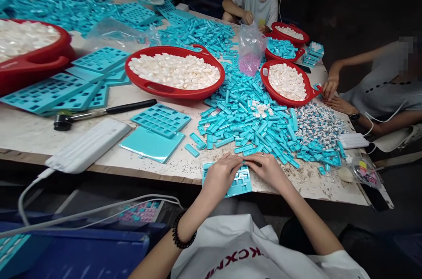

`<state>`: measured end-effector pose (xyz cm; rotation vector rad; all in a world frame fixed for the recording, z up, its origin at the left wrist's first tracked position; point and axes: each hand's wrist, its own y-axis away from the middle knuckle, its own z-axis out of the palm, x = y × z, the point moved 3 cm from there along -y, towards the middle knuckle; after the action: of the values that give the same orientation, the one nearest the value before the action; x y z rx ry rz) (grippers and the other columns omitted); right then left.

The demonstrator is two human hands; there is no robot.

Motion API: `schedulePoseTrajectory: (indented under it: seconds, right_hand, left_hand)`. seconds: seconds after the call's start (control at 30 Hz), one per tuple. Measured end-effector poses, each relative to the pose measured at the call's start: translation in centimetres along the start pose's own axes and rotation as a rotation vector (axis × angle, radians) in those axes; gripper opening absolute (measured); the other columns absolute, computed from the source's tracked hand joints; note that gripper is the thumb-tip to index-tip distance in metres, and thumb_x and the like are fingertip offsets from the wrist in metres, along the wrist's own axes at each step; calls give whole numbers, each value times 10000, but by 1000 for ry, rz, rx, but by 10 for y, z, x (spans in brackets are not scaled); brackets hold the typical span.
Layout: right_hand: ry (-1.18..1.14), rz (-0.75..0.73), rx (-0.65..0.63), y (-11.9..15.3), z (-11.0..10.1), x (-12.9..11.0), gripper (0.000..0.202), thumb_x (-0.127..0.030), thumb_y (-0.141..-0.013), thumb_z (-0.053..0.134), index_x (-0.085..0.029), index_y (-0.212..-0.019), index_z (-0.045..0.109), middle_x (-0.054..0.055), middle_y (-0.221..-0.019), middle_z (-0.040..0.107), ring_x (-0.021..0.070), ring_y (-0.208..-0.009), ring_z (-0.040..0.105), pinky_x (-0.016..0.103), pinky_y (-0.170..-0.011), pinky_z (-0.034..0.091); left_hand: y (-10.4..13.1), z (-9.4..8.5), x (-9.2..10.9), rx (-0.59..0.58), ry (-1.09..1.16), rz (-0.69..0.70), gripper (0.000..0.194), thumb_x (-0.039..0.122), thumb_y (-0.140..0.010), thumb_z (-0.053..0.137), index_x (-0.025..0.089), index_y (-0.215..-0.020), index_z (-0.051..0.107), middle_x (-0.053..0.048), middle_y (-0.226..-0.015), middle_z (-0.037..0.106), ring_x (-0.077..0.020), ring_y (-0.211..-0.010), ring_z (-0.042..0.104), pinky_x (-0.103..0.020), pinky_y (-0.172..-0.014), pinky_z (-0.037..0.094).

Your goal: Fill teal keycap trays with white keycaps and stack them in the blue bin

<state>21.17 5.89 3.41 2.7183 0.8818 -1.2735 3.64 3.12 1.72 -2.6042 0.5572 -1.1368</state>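
While left hand (221, 174) and right hand (266, 170) are nearly meeting over the turquoise rectangular plastic tray (243, 185) at the white counter (183, 162) edge, grip unclear, it's likely handling light, stiff, best held by opposite sides.

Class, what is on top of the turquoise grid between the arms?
The left hand overlaps the turquoise grid; the right hand is at its far corner. Anything beneath the left hand is hidden.

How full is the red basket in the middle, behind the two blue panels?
Full: white pieces heap up inside the red basket to about its rim, hiding its bottom.
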Motion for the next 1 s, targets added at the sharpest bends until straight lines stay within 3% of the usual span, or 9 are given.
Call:
schedulePoseTrajectory:
  seconds: [0.33,0.5,0.7,0.8,0.9,1.0]
  right_hand:
    - [-2,40,-15,-1,0,0,223,-181,-953,659,-273,-1127,765,21,-1040,796,209,-944,755,311,-860,577]
    - [-38,98,-26,-4,-2,-5,226,-171,-946,656,-269,-1117,769,17,-1041,797,213,-944,755,320,-882,573]
    - [-16,190,-145,-19,-10,-15,319,-88,-895,672,-285,-1122,778,14,-1050,798,223,-945,762,318,-886,568]
    - [-90,211,-151,-21,-12,-12,266,-128,-887,696,-263,-1098,787,18,-1016,803,212,-899,764,306,-856,577]
    - [-225,213,-90,-10,-6,-5,206,-228,-880,726,-249,-1074,792,16,-982,803,204,-848,757,304,-809,591]
    - [-322,259,99,11,3,7,256,-298,-873,734,-237,-1118,776,26,-942,796,207,-823,750,322,-799,605]
  left_hand:
    - [-13,-8,0,-184,98,-283,188,246,-918,671,256,-1059,794,-37,-1154,784,-275,-1090,738,-380,-948,576]
    - [-21,-13,0,-282,138,-322,192,224,-901,682,261,-1047,800,-23,-1143,789,-271,-1073,738,-353,-933,561]
    - [-26,-15,-2,-317,132,-303,197,223,-892,680,247,-1045,801,-32,-1131,792,-268,-1051,741,-353,-956,555]
    - [-20,-11,-1,-276,83,-250,198,254,-920,656,251,-1063,792,-38,-1142,789,-273,-1063,742,-365,-940,574]
    - [-11,-9,-1,-156,34,-124,230,277,-956,605,250,-1114,769,-39,-1155,785,-275,-1113,730,-428,-1036,546]
    - [-5,-11,-3,-119,30,-6,272,275,-978,560,250,-1188,732,-27,-1171,780,-256,-1120,730,-457,-1090,517]
